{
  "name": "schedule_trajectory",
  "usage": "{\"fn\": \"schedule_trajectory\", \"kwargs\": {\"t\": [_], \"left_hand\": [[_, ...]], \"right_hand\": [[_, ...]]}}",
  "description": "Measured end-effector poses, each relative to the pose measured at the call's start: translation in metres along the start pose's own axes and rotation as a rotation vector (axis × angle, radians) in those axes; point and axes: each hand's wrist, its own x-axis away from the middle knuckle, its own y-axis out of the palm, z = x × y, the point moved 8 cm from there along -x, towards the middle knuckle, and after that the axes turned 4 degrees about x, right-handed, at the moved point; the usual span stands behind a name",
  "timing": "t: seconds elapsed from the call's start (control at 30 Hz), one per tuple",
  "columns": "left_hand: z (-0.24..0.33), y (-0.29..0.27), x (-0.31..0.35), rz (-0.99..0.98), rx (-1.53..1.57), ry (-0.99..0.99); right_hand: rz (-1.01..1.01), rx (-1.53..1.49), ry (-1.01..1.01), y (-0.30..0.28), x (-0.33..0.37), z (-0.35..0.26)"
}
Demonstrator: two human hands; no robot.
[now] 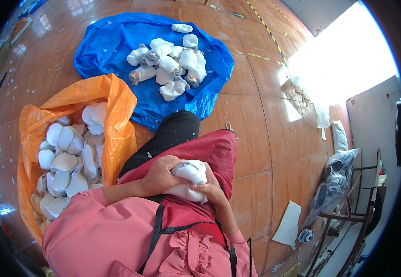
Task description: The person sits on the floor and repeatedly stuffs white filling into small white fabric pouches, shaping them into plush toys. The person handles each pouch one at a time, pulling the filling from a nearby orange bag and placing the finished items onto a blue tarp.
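Note:
In my lap, over a red apron [214, 152], I hold a white stuffed cloth piece [191, 172] with a grey edge at its top. My left hand [160, 176] is wrapped round its left side. From the right, my right hand [212, 188] grips it, the thumb lying across its front. The white bulk below the thumb seems to belong to the same piece, though I cannot tell for sure. Similar white stuffed pieces [188, 60], some with grey furry ends, lie heaped on a blue plastic sheet [103, 51] ahead of me.
An open orange sack [124, 106] at my left is full of white rounded pads [64, 161]. To the right stand a metal frame [348, 217] and a clear plastic bag [332, 180] with dark contents. A white sheet [287, 224] lies on the tiled floor [251, 152].

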Motion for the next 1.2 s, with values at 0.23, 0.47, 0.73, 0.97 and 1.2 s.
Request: {"fn": "schedule_trajectory", "kwargs": {"t": [0.23, 0.47, 0.73, 0.97, 1.2], "left_hand": [[0.003, -0.005, -0.004, 0.096, -0.158, 0.263], [-0.002, -0.007, -0.014, 0.147, -0.264, 0.370], [-0.020, -0.015, -0.029, 0.011, -0.315, 0.348], [-0.027, -0.007, -0.019, -0.116, -0.330, 0.411], [-0.026, -0.008, -0.018, -0.256, -0.289, 0.346]], "right_hand": [[0.074, 0.046, -0.008, -0.003, -0.012, -0.004], [0.230, 0.124, 0.008, -0.009, -0.023, -0.001], [0.119, -0.063, -0.045, -0.009, -0.027, 0.006], [0.216, 0.034, 0.043, -0.009, -0.034, 0.025], [0.206, -0.133, 0.088, -0.016, -0.049, 0.054]]}}
